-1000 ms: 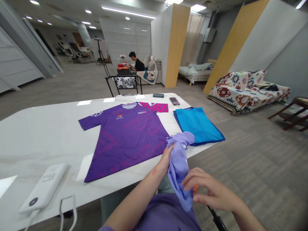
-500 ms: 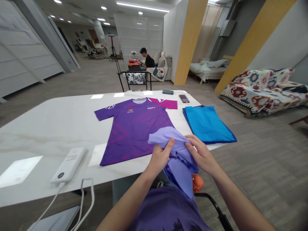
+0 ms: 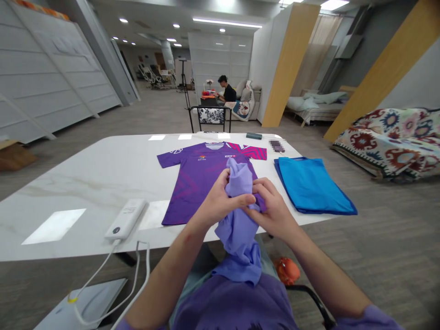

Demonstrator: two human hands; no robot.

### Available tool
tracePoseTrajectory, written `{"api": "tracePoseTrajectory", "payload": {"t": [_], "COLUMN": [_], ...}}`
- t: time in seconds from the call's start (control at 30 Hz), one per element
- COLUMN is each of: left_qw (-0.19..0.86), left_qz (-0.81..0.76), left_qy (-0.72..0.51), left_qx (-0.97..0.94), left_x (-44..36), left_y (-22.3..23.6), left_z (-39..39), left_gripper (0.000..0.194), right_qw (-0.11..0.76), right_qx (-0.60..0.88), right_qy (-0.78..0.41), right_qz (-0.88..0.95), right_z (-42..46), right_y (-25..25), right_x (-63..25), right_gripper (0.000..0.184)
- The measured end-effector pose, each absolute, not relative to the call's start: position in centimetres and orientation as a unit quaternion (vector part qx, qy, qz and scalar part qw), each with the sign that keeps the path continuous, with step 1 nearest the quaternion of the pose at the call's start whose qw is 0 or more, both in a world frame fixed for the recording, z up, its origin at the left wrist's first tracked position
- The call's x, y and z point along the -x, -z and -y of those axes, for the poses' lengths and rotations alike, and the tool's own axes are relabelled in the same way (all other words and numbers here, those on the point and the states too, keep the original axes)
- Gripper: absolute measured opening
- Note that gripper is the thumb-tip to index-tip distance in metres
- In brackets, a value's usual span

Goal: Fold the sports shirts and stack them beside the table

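A light purple cloth garment, bunched up, hangs from both hands over my lap. My left hand is closed around its left side, thumb across the front. My right hand pinches the cloth from the right, its fingertips close to the left thumb. What kind of garment it is I cannot make out in the folds. Behind the hands a dark purple short-sleeved T-shirt with a pink striped sleeve lies spread flat on the table. To the right rests a folded blue cloth with a darker blue edge.
A white power strip with cables lies on the left of the white table. At the far edge are a dark green box and a blurred item. A chair stands beyond; a person sits further back.
The light purple garment has been gathered into a narrower, more upright bunch between my hands. My left hand has turned, its thumb now pointing right. The view has shifted left.
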State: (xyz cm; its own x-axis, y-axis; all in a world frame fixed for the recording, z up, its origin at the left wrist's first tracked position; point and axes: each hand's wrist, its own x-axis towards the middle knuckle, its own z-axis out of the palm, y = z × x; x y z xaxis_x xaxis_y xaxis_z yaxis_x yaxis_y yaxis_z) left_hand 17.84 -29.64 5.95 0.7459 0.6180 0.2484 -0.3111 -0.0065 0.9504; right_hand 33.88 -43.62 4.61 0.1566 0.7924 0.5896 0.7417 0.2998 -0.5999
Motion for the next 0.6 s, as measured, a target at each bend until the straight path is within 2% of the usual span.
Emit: {"api": "tracePoseTrajectory", "payload": {"t": [0.03, 0.1, 0.23, 0.3, 0.43, 0.5, 0.6], "left_qw": [0.693, 0.679, 0.653, 0.651, 0.683, 0.704, 0.728], "left_qz": [-0.118, -0.133, -0.185, -0.187, -0.193, -0.199, -0.206], "left_qy": [-0.323, -0.329, -0.427, -0.455, -0.449, -0.421, -0.384], "left_qx": [-0.633, -0.643, -0.597, -0.578, -0.543, -0.536, -0.529], "left_x": [-17.3, -16.0, -13.2, -12.4, -12.4, -12.9, -13.1], "left_y": [-6.4, -6.8, -6.5, -6.2, -6.0, -6.1, -6.5], "left_z": [29.1, 27.9, 24.8, 23.8, 23.9, 24.5, 25.0], "left_gripper": [0.074, 0.070, 0.043, 0.033, 0.024, 0.030, 0.035], "right_qw": [0.479, 0.526, 0.701, 0.735, 0.673, 0.630, 0.606], "right_qx": [0.593, 0.595, 0.546, 0.522, 0.528, 0.531, 0.523], "right_qy": [-0.033, -0.061, -0.140, -0.188, -0.318, -0.364, -0.390], "right_qz": [0.647, 0.604, 0.437, 0.390, 0.409, 0.436, 0.455], "right_z": [43.3, 42.6, 41.0, 40.2, 38.6, 37.9, 37.2], "right_y": [-5.1, -5.8, -5.6, -5.1, -4.3, -4.0, -4.1], "right_x": [-34.3, -36.1, -40.0, -40.7, -39.4, -38.3, -37.2], "right_gripper": [0.024, 0.025, 0.035, 0.036, 0.049, 0.055, 0.052]}}
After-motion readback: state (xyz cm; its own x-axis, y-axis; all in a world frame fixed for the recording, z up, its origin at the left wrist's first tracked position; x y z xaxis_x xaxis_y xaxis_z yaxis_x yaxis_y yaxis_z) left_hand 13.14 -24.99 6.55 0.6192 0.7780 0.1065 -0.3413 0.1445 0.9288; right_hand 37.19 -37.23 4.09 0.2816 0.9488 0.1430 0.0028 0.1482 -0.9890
